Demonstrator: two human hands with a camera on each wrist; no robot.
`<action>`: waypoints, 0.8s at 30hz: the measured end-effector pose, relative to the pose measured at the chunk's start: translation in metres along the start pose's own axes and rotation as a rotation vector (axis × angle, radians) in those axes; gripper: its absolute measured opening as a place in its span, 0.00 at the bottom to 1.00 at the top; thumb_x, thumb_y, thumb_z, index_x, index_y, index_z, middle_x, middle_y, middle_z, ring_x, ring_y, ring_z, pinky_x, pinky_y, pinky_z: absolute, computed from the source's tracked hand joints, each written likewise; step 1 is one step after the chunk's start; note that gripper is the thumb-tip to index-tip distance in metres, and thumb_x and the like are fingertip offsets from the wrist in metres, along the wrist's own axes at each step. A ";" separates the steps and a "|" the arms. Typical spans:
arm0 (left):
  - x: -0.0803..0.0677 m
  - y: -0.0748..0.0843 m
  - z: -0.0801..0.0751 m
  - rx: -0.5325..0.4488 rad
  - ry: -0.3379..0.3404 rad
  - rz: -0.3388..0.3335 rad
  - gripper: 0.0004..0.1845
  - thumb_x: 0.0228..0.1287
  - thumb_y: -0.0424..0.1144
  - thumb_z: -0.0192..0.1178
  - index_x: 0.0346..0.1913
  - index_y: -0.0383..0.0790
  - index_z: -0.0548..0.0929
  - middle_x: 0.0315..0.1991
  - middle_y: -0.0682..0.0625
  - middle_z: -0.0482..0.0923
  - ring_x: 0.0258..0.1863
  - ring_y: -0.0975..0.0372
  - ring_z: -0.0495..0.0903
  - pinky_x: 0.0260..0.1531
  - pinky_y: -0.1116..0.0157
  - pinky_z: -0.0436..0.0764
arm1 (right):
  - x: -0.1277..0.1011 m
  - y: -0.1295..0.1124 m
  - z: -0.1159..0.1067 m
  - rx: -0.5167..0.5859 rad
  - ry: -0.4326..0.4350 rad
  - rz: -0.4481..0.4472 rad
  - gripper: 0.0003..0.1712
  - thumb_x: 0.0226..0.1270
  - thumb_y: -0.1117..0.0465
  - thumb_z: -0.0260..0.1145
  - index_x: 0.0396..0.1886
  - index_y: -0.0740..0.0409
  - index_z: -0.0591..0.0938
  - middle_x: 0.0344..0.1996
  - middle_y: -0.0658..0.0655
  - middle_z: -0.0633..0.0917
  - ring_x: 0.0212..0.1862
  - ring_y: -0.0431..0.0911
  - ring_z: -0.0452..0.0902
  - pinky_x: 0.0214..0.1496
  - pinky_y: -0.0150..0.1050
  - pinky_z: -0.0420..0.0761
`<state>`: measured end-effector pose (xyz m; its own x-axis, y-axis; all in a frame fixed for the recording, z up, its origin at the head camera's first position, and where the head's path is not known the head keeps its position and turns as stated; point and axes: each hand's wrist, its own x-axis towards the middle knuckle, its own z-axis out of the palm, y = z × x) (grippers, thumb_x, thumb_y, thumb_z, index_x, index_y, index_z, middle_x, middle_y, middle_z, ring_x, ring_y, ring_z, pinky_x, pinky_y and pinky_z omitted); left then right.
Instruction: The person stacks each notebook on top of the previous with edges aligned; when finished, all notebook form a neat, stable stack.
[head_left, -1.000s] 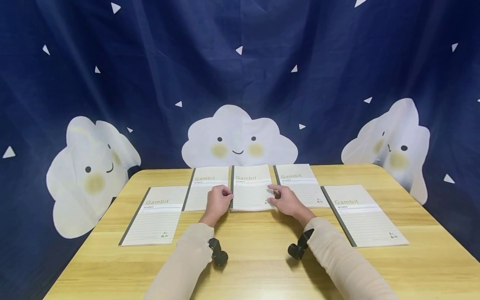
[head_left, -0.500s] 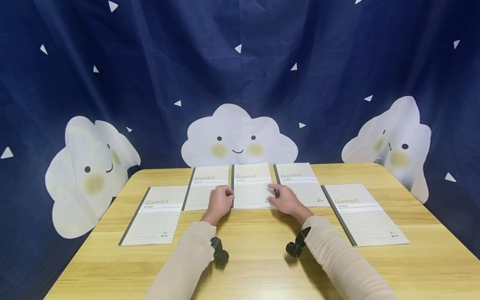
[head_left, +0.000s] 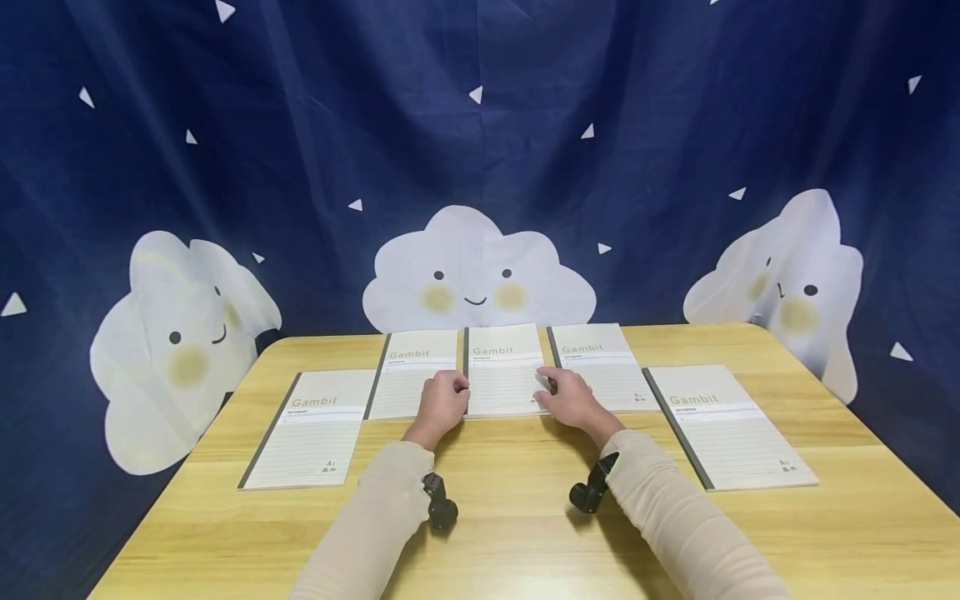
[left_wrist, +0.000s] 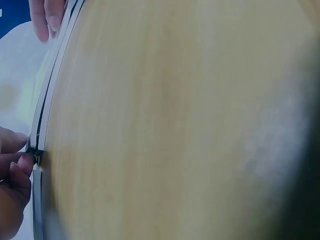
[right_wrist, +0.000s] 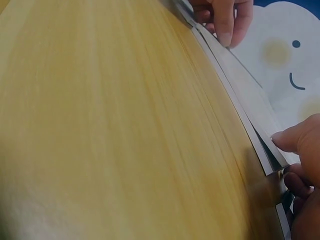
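Here both hands (head_left: pixel 506 402) pinch the middle notebook (head_left: pixel 501 373), hemmed closely by neighbouring notebooks (head_left: pixel 600 367)

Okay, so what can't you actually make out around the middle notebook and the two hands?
- Head view: small print on the middle notebook is too small to read.
- Head view: the left hand hides its own fingertips' grip.
- Left wrist view: the table is blurred.
- Right wrist view: the right hand is cut off by the frame edge.

txt: "gambit" | on: covers of 5 notebooks (head_left: pixel 501 371) | small print below: unreadable
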<state>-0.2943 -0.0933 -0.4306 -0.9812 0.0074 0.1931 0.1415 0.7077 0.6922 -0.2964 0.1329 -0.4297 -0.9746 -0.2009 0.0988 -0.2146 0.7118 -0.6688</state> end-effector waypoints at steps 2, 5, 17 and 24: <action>0.000 0.000 0.000 0.007 -0.006 -0.005 0.05 0.59 0.28 0.58 0.36 0.33 0.84 0.33 0.45 0.84 0.36 0.56 0.81 0.41 0.59 0.80 | 0.000 -0.001 0.000 -0.008 0.003 0.004 0.28 0.62 0.61 0.62 0.63 0.62 0.72 0.47 0.63 0.83 0.50 0.52 0.77 0.57 0.60 0.68; 0.000 0.001 0.000 0.015 -0.011 -0.006 0.05 0.59 0.28 0.58 0.36 0.33 0.84 0.34 0.45 0.84 0.36 0.56 0.81 0.41 0.59 0.80 | -0.001 -0.002 0.001 -0.018 0.001 0.016 0.28 0.62 0.61 0.62 0.63 0.62 0.72 0.49 0.64 0.82 0.54 0.55 0.75 0.60 0.65 0.63; 0.000 0.000 0.000 0.020 -0.012 0.001 0.07 0.59 0.28 0.57 0.38 0.33 0.84 0.34 0.45 0.84 0.36 0.56 0.81 0.41 0.59 0.80 | 0.000 -0.001 0.003 -0.025 0.017 0.026 0.28 0.62 0.61 0.61 0.63 0.62 0.72 0.48 0.63 0.82 0.54 0.54 0.75 0.60 0.66 0.62; 0.000 0.001 0.000 0.022 -0.018 0.007 0.07 0.60 0.28 0.57 0.38 0.32 0.84 0.35 0.44 0.84 0.37 0.56 0.81 0.42 0.59 0.80 | -0.001 -0.001 0.002 -0.015 0.023 0.020 0.29 0.62 0.61 0.61 0.63 0.64 0.71 0.51 0.64 0.80 0.53 0.54 0.75 0.61 0.60 0.67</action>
<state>-0.2940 -0.0922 -0.4297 -0.9824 0.0247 0.1850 0.1454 0.7229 0.6755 -0.2946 0.1310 -0.4305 -0.9798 -0.1714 0.1030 -0.1962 0.7255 -0.6596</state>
